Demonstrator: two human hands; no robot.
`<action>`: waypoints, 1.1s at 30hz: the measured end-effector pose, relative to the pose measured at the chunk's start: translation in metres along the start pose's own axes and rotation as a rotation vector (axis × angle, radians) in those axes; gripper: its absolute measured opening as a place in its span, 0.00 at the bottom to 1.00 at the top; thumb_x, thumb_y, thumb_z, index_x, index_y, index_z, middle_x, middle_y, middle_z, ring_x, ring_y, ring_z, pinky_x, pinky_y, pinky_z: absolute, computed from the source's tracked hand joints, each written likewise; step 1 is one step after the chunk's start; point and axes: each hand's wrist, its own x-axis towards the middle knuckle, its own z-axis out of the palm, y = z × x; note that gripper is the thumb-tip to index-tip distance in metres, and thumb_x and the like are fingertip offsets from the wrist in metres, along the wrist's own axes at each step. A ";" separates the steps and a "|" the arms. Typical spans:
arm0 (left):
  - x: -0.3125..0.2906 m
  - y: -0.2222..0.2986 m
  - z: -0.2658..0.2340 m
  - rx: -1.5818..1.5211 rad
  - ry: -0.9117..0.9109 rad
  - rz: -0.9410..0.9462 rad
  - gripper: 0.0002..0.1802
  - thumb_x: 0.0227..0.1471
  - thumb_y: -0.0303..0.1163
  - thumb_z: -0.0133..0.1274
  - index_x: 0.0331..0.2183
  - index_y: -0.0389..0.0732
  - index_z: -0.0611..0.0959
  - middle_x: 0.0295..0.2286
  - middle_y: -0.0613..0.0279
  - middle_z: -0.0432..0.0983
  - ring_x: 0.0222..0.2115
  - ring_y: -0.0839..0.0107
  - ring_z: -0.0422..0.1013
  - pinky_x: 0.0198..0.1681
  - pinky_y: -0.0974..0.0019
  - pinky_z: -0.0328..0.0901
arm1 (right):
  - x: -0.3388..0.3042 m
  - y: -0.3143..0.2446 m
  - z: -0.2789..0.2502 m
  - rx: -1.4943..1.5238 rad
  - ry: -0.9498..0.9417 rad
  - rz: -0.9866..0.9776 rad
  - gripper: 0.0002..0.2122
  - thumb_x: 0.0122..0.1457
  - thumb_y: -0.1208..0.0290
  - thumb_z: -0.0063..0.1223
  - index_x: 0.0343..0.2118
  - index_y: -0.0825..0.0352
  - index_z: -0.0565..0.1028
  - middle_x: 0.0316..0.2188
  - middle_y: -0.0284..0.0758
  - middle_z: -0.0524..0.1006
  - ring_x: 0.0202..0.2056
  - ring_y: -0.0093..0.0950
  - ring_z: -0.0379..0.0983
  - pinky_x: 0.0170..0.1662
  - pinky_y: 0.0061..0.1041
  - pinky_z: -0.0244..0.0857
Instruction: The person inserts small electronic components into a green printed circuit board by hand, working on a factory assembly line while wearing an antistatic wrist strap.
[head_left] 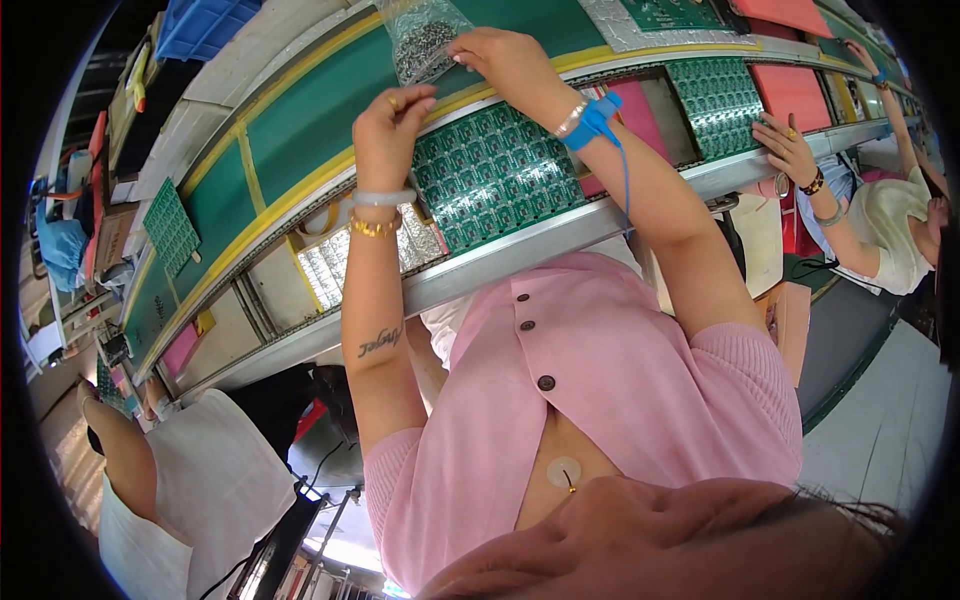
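A sheet of green circuit boards (497, 172) lies on the rail in front of me, its surface covered in a repeating grid of small boards. My left hand (388, 135) is raised over its left end, fingertips drawn together; anything between them is too small to make out. Beyond the sheet, a clear plastic bag (428, 48) of small metal parts rests on the green belt. My right hand (505, 68) reaches to the bag's right side with thumb and fingers closed. What these fingers pinch cannot be made out. A blue strap with a cord circles my right wrist.
A metal rail edge (540, 232) runs between me and the boards. Another board sheet (714, 105) lies to the right, near a co-worker's hand (788, 150). A green board (172, 228) stands at the left. Another person in white (215, 480) sits at lower left.
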 end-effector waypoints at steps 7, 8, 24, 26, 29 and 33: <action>-0.049 0.006 -0.008 -0.527 -0.359 -0.332 0.08 0.51 0.26 0.53 0.34 0.32 0.80 0.27 0.61 0.77 0.28 0.78 0.72 0.35 0.76 0.68 | -0.050 -0.027 -0.051 0.352 -0.138 0.256 0.06 0.55 0.75 0.51 0.34 0.68 0.76 0.28 0.33 0.77 0.28 0.25 0.74 0.32 0.21 0.69; -0.053 0.007 -0.008 -0.528 -0.360 -0.331 0.08 0.51 0.26 0.53 0.34 0.32 0.80 0.27 0.61 0.77 0.28 0.78 0.72 0.35 0.76 0.68 | -0.058 -0.025 -0.054 0.531 -0.169 0.423 0.05 0.56 0.76 0.50 0.34 0.69 0.75 0.28 0.31 0.77 0.29 0.21 0.74 0.32 0.18 0.69; -0.077 0.029 0.003 -0.405 -0.485 -0.376 0.03 0.50 0.24 0.54 0.29 0.33 0.80 0.30 0.65 0.75 0.29 0.82 0.70 0.34 0.77 0.67 | -0.100 0.035 -0.063 1.616 -0.211 0.786 0.11 0.60 0.71 0.48 0.43 0.70 0.70 0.36 0.34 0.74 0.36 0.21 0.73 0.39 0.19 0.73; -0.075 0.032 0.009 -0.370 -0.555 -0.405 0.02 0.46 0.23 0.56 0.26 0.35 0.81 0.31 0.65 0.75 0.30 0.76 0.70 0.36 0.73 0.65 | -0.101 0.040 -0.060 1.709 -0.194 0.787 0.10 0.60 0.72 0.47 0.42 0.70 0.70 0.35 0.33 0.74 0.36 0.20 0.73 0.38 0.18 0.73; -0.068 0.029 0.020 0.068 -0.433 0.305 0.03 0.41 0.24 0.58 0.24 0.38 0.81 0.30 0.63 0.74 0.34 0.66 0.67 0.38 0.66 0.63 | -0.099 0.036 -0.063 1.802 -0.129 0.817 0.09 0.60 0.73 0.45 0.42 0.70 0.70 0.35 0.33 0.74 0.35 0.20 0.74 0.37 0.16 0.73; -0.073 0.029 0.030 0.124 -0.421 0.303 0.04 0.37 0.25 0.59 0.23 0.39 0.81 0.30 0.61 0.72 0.37 0.58 0.64 0.41 0.61 0.60 | -0.097 0.032 -0.068 1.819 -0.081 0.888 0.09 0.60 0.74 0.45 0.43 0.69 0.69 0.36 0.33 0.75 0.36 0.22 0.74 0.37 0.16 0.73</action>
